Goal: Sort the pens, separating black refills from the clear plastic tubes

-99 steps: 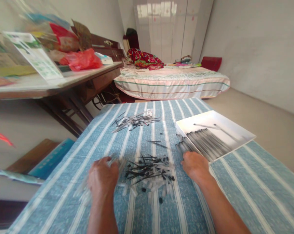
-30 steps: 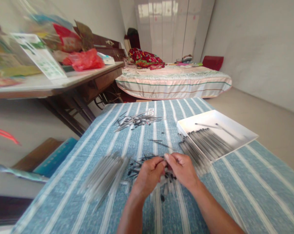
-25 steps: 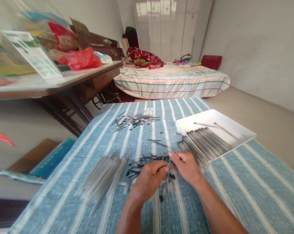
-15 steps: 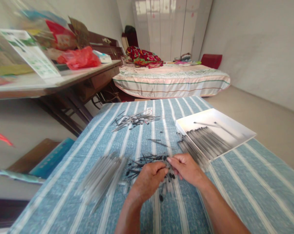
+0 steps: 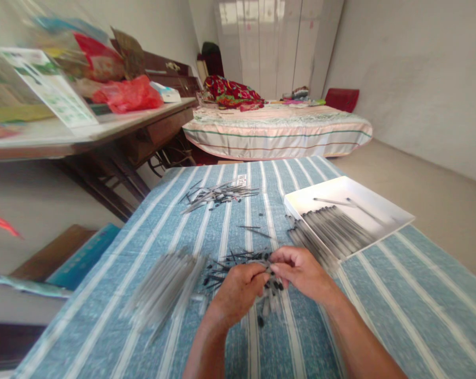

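Note:
My left hand (image 5: 238, 292) and my right hand (image 5: 303, 271) meet over a loose heap of small black and clear pen parts (image 5: 218, 273). Fingertips of both hands are pinched close together, and what they hold is too small and hidden to make out. Left of the hands lies a bundle of translucent grey tubes (image 5: 165, 289), like pen barrels. To the right, black-ended pens (image 5: 333, 226) lie side by side in a white box (image 5: 384, 210). More black-ended pens (image 5: 307, 242) rest along its near left side.
A blue striped cloth (image 5: 115, 316) covers the table. Farther back lies a pile of thin dark and clear sticks (image 5: 222, 195), and a few loose thin pieces (image 5: 256, 230) are nearer. A cluttered desk (image 5: 143, 123) stands at left, a bed (image 5: 277, 126) behind.
My right hand has turned slightly, and its thumb and fingers have come closer to my left fingertips. My left hand has hardly moved. The parts on the table look the same.

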A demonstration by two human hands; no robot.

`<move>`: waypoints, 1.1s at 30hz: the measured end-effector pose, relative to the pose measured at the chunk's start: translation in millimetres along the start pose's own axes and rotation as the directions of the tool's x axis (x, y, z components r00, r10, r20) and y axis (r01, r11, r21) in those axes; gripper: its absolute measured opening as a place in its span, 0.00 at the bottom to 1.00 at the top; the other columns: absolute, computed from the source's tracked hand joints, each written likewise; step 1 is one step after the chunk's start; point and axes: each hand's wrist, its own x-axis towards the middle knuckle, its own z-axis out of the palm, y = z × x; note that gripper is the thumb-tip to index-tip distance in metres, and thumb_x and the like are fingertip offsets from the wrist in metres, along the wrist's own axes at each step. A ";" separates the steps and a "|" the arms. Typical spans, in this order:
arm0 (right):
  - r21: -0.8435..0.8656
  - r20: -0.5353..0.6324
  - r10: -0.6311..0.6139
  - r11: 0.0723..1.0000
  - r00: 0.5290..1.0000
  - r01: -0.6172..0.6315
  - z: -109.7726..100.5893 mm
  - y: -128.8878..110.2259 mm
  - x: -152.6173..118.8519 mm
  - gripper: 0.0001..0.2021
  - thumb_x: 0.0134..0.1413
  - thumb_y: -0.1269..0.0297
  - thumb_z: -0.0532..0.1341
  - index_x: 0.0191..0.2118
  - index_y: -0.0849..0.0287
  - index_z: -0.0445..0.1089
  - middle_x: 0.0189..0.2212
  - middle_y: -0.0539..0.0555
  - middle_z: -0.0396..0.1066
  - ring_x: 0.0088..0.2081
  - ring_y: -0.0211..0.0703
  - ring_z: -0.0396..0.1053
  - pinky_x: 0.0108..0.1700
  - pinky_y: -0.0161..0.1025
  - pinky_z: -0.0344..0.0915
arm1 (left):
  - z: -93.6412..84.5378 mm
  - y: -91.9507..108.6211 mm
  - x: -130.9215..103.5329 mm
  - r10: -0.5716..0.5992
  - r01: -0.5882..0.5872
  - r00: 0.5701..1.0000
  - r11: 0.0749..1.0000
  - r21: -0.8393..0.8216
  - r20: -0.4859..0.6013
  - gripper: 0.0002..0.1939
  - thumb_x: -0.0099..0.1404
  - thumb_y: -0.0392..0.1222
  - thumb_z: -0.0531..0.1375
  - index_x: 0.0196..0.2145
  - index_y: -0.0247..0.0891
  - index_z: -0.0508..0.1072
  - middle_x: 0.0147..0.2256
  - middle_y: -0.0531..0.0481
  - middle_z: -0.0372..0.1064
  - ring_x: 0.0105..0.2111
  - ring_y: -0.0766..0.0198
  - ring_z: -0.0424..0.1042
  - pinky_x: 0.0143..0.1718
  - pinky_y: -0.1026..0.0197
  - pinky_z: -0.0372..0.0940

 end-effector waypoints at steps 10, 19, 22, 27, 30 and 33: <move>-0.013 0.027 0.038 0.999 0.999 -0.038 -0.6 4.3 0.8 0.08 0.49 0.61 0.58 0.29 0.61 0.64 0.16 0.44 0.60 0.16 0.30 0.58 0.19 0.28 0.54 | 0.8 -1.3 1.2 -0.021 0.020 1.000 0.999 0.050 0.019 0.14 0.59 0.41 0.47 0.19 0.37 0.63 0.16 0.56 0.55 0.19 0.69 0.57 0.22 0.67 0.51; 0.020 0.058 0.058 0.998 0.997 -0.059 -1.3 8.6 0.2 0.09 0.49 0.60 0.58 0.32 0.61 0.64 0.17 0.44 0.62 0.15 0.29 0.58 0.17 0.27 0.53 | 0.0 -0.3 0.1 -0.025 0.025 1.000 0.999 0.040 0.017 0.14 0.59 0.42 0.47 0.18 0.38 0.62 0.15 0.57 0.55 0.19 0.68 0.58 0.22 0.67 0.51; -0.075 0.017 0.100 0.992 0.995 -0.099 -1.3 9.3 0.3 0.15 0.53 0.56 0.54 0.22 0.61 0.60 0.13 0.45 0.60 0.12 0.29 0.54 0.15 0.27 0.50 | 0.7 -0.8 0.9 -0.020 0.019 0.999 0.999 0.027 0.041 0.14 0.59 0.42 0.47 0.18 0.38 0.62 0.15 0.57 0.55 0.19 0.69 0.57 0.22 0.67 0.51; 0.038 0.065 0.089 0.995 0.994 -0.091 -1.6 10.4 0.3 0.10 0.50 0.58 0.57 0.31 0.60 0.63 0.16 0.44 0.64 0.13 0.29 0.57 0.16 0.27 0.53 | 1.1 -1.8 2.1 -0.025 0.023 0.999 0.999 0.046 0.041 0.14 0.58 0.41 0.47 0.18 0.38 0.62 0.15 0.57 0.55 0.19 0.69 0.57 0.21 0.67 0.50; -0.018 0.040 0.125 0.992 0.991 -0.124 -1.7 11.5 0.7 0.14 0.51 0.55 0.55 0.26 0.60 0.61 0.13 0.44 0.61 0.11 0.29 0.55 0.14 0.27 0.49 | 1.2 -0.6 0.8 -0.031 0.029 0.999 0.998 0.049 0.041 0.14 0.58 0.41 0.47 0.18 0.38 0.62 0.15 0.56 0.56 0.19 0.69 0.57 0.21 0.67 0.50; -0.016 0.045 0.126 0.992 0.991 -0.126 -1.8 12.4 0.7 0.16 0.53 0.54 0.53 0.21 0.60 0.58 0.11 0.44 0.60 0.10 0.28 0.53 0.13 0.27 0.48 | 1.2 0.3 -0.2 -0.032 0.029 0.998 0.998 0.047 0.057 0.14 0.58 0.41 0.48 0.17 0.38 0.62 0.15 0.57 0.55 0.19 0.69 0.57 0.21 0.67 0.51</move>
